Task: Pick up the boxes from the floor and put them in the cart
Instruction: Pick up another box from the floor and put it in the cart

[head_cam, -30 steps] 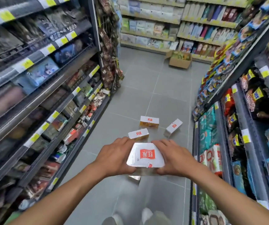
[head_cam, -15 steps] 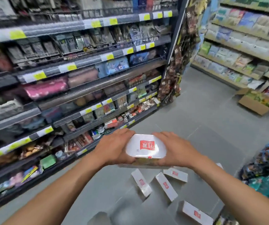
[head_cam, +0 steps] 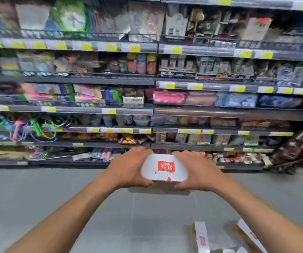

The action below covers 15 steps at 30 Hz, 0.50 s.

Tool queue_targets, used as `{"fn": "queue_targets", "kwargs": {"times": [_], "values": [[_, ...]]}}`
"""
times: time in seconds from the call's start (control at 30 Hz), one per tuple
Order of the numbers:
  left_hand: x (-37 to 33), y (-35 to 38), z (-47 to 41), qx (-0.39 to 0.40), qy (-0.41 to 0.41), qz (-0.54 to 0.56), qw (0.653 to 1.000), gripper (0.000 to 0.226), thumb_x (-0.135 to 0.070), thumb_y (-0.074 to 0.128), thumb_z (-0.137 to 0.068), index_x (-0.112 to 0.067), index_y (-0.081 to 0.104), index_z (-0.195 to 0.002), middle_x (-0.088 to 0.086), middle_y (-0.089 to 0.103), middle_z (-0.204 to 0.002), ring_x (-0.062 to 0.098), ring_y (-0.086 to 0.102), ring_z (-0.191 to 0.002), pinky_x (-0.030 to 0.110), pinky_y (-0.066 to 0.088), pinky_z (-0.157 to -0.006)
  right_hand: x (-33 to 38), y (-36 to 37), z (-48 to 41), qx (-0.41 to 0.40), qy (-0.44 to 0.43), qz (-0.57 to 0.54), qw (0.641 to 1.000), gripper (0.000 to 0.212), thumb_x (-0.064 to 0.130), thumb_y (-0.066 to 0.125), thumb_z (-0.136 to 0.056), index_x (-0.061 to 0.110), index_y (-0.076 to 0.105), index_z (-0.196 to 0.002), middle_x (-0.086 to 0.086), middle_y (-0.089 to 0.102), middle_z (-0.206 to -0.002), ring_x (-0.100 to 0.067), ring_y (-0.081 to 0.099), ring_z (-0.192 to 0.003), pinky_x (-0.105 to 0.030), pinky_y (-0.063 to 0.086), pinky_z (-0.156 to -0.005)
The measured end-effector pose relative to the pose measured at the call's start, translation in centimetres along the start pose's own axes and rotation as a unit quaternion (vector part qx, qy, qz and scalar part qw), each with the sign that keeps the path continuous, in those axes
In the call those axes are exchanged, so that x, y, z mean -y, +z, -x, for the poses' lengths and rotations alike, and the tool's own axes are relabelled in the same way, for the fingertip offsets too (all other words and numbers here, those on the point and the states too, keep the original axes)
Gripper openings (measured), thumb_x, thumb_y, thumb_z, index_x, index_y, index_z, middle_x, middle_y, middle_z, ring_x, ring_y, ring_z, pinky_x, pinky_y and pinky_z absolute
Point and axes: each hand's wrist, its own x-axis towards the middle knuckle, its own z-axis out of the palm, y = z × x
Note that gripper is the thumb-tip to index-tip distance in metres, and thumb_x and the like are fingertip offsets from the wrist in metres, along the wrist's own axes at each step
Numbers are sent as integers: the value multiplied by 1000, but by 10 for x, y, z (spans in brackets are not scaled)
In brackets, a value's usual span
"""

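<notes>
Both hands are out front, mid-scene, w/ a white box held between them. L hand grips the box's left end, fingers curled round it. R hand grips the right end the same way. Box lies flat, top face up, w/ a red label in the middle and a small red mark at the near edge. It's up in the air, level w/ the lowest shelf rows. Under it a brownish blurred shape shows btwn the hands; can't tell if that's a second box.

Grey tiled floor below. Two more boxes lie on it, near right. The floor box has a white face w/ red label and a brown side. The second floor box sits right of it, angled, and the two are apart.

Far side: store shelving runs the whole width in several rows. It's packed w/ blurred goods, w/ yellow price tags along the edges. Brown hanging packets are at the far right end.
</notes>
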Motion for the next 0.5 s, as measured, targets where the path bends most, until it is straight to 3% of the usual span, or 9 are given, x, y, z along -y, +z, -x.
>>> {"fn": "queue_targets", "kwargs": {"times": [0.1, 0.33, 0.5], "values": [[60, -17, 55, -7, -72, 0, 997, 83, -66, 71, -65, -38, 40, -137, -15, 48, -131, 12, 45, -125, 43, 47, -97, 74, -3, -42, 9, -64, 7, 998, 109, 79, 69, -62, 42, 20, -153, 17, 42, -142, -15, 39, -131, -48, 47, -95], [210, -54, 234, -50, -244, 2, 969, 85, -71, 70, -62, -45, 37, -137, -18, 50, -128, 12, 49, -120, 41, 51, -88, 302, 11, -115, 37, -231, 22, 972, 99, 81, 67, -59, 47, 28, -145, 20, 46, -136, -14, 42, -127, -45, 48, -90], [281, -67, 361, -66, -358, 15, 931, 88, -72, 70, -63, -45, 34, -138, -14, 51, -128, 14, 51, -121, 43, 51, -89, 455, 33, -146, 64, -344, 29, 936, 81, 77, 69, -57, 44, 41, -125, 19, 56, -120, -14, 52, -113, -45, 51, -84]]}}
